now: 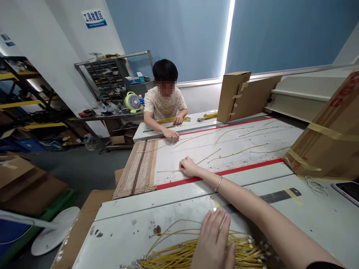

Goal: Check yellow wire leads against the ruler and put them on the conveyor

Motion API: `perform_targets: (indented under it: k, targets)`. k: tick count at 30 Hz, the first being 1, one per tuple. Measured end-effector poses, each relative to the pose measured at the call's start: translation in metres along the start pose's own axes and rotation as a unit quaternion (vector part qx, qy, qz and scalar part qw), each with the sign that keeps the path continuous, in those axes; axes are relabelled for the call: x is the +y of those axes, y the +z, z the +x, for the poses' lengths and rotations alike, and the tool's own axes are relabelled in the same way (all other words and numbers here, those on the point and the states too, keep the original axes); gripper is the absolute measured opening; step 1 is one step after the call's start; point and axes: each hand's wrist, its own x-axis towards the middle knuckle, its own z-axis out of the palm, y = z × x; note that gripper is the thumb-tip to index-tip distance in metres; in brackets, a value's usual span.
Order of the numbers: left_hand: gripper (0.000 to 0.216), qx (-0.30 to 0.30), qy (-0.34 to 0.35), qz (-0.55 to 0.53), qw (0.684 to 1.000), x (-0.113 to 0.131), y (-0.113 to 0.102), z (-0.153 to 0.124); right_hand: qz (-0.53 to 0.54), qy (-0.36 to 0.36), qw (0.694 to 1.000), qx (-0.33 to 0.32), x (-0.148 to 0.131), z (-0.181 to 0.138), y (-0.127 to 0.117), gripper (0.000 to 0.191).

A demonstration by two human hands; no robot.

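My left hand (212, 239) lies palm down on a thick bundle of yellow cables (168, 257) on the near table, fingers stretched out and close together. Metal-looking ends show at the bundle's left, white ones at its right. My right hand (189, 167) reaches over the red-edged white mesh belt (238, 138). Its fingers are curled down onto a thin yellow cable (167, 171), whose end sticks out to the left. Another yellow length (209, 155) shows to the right of this hand; whether it is the same cable is hidden. Several single yellow cables (238, 154) lie spread along the belt.
Across the belt, a co-worker (165, 101) has one hand (171, 135) at the belt edge and the other on yellow cables. Cardboard (235, 97) stands at the back, and a taped carton (331, 134) at the right. A steel ruler (280, 195) and a phone (347, 190) lie nearby.
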Motion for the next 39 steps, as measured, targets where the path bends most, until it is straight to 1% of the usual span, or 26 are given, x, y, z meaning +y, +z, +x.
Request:
perform_targets:
  k: [3, 6, 10, 13, 15, 16, 18, 21, 24, 26, 28, 29, 30, 32, 34, 36, 37, 39]
  targets:
    - [0.068, -0.024, -0.009, -0.032, 0.999, -0.001, -0.001, 0.000, 0.004, 0.013, 1.000, -0.028, 0.004, 0.006, -0.006, 0.021]
    - [0.065, -0.047, -0.023, -0.059, 0.997, -0.003, -0.006, 0.001, 0.004, 0.021, 0.999, -0.036, 0.005, 0.006, -0.009, 0.023]
    - [0.069, -0.069, -0.048, -0.093, 0.992, -0.003, -0.010, 0.001, 0.001, 0.019, 1.000, -0.010, 0.001, -0.003, -0.008, 0.019]
    - [0.070, -0.067, -0.058, -0.101, 0.991, -0.004, -0.011, 0.000, 0.003, 0.000, 1.000, 0.027, -0.006, -0.013, -0.013, 0.007]
    - [0.069, -0.066, -0.061, -0.100, 0.991, -0.005, -0.011, 0.000, 0.005, -0.020, 0.999, 0.041, -0.008, -0.024, -0.022, 0.011]
    - [0.068, -0.067, -0.064, -0.099, 0.991, -0.006, -0.012, 0.000, 0.007, -0.032, 0.999, 0.038, -0.008, -0.032, -0.029, 0.013]
    - [0.065, -0.064, -0.075, -0.098, 0.990, -0.006, -0.013, 0.002, 0.019, -0.059, 0.998, 0.008, -0.003, -0.054, -0.047, 0.012]
    - [0.059, -0.049, -0.089, -0.092, 0.991, -0.005, -0.015, 0.006, 0.057, -0.084, 0.992, -0.079, 0.017, -0.100, -0.079, 0.005]
    - [0.055, -0.059, -0.101, -0.091, 0.989, -0.005, -0.018, 0.010, 0.100, -0.064, 0.982, -0.149, 0.046, -0.155, -0.106, 0.002]
    - [0.053, -0.062, -0.097, -0.093, 0.989, -0.005, -0.019, 0.012, 0.141, -0.036, 0.972, -0.185, 0.063, -0.194, -0.112, 0.006]
    - [0.052, -0.062, -0.097, -0.091, 0.989, -0.005, -0.021, 0.015, 0.178, -0.005, 0.963, -0.203, 0.074, -0.232, -0.108, 0.007]
    - [0.052, -0.064, -0.102, -0.088, 0.989, -0.005, -0.021, 0.015, 0.187, 0.007, 0.962, -0.199, 0.077, -0.249, -0.103, 0.006]
    - [0.050, -0.067, -0.109, -0.085, 0.988, -0.005, -0.021, 0.016, 0.186, 0.013, 0.964, -0.188, 0.078, -0.263, -0.096, 0.007]
    - [0.047, -0.076, -0.130, -0.085, 0.985, -0.006, -0.020, 0.016, 0.159, 0.003, 0.974, -0.159, 0.076, -0.283, -0.083, 0.010]
    - [0.042, -0.096, -0.153, -0.098, 0.979, -0.005, -0.017, 0.018, 0.116, -0.020, 0.983, -0.143, 0.072, -0.292, -0.073, 0.012]
    - [0.037, -0.129, -0.177, -0.125, 0.968, -0.001, -0.015, 0.023, 0.095, -0.031, 0.986, -0.132, 0.069, -0.293, -0.069, 0.017]
    - [0.036, -0.148, -0.187, -0.141, 0.961, 0.002, -0.014, 0.026, 0.104, -0.029, 0.986, -0.123, 0.069, -0.292, -0.069, 0.019]
    - [0.035, -0.183, -0.204, -0.172, 0.946, 0.009, -0.012, 0.036, 0.160, -0.018, 0.982, -0.097, 0.070, -0.288, -0.068, 0.019]
